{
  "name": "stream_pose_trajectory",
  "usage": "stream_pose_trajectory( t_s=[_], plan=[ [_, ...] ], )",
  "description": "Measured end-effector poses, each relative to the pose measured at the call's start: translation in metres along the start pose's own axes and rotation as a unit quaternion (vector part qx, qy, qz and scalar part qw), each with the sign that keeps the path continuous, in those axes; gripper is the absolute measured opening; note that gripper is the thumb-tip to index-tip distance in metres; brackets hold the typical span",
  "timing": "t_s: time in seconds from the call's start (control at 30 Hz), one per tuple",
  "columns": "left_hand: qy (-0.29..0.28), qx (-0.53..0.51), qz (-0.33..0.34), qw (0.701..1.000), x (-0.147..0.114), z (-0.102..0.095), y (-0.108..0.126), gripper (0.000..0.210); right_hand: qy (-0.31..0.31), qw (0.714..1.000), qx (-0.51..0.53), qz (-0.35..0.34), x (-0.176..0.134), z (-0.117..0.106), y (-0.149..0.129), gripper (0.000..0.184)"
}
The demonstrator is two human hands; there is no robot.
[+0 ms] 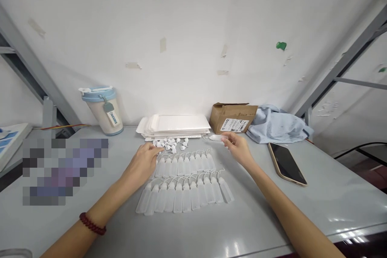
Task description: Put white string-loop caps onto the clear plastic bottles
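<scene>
My right hand (pixel 238 146) pinches a small translucent plastic bottle (pixel 215 138) in front of the cardboard box; a thin tip or tube points left from it. At the left edge of a pile of small white caps (pixel 171 143) is my left hand (pixel 144 161), its fingers closed together. Whatever they hold, if anything, is too small to make out. Below the caps lie two rows of similar flat translucent bottles, a back row (pixel 186 165) and a front row (pixel 186 198), with thin curved white tubes at their tops. My left hand partly covers the back row's left end.
Behind the caps is a stack of white packets (pixel 181 123), beside a cardboard box (pixel 232 117) and a light blue cloth (pixel 275 125). A tumbler (pixel 105 113) stands left, near a blurred-out patch. A phone (pixel 288 164) lies right on the grey table (pixel 193 238).
</scene>
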State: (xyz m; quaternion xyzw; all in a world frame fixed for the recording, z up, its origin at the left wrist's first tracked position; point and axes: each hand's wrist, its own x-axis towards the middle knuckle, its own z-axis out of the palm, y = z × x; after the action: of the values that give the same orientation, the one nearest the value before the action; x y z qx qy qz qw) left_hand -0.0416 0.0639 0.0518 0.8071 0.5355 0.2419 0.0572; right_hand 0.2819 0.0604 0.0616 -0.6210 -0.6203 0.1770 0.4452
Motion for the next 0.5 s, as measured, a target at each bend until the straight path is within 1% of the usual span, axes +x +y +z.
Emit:
stream_pose_trajectory(
  t_s=[0.1, 0.27, 0.5],
  plan=[
    [-0.024, -0.005, -0.015, 1.0, 0.0, 0.0, 0.001, 0.043, -0.004, 1.0, -0.023, 0.001, 0.004, 0.001, 0.009, 0.028],
    [-0.072, -0.003, -0.032, 0.997, 0.0, -0.004, 0.004, 0.045, -0.008, 0.999, -0.047, 0.003, 0.007, 0.004, 0.016, 0.022],
    [-0.062, -0.026, -0.035, 0.997, -0.001, -0.002, 0.003, 0.042, -0.014, 0.996, -0.087, -0.009, 0.007, 0.005, 0.021, 0.022]
  ],
)
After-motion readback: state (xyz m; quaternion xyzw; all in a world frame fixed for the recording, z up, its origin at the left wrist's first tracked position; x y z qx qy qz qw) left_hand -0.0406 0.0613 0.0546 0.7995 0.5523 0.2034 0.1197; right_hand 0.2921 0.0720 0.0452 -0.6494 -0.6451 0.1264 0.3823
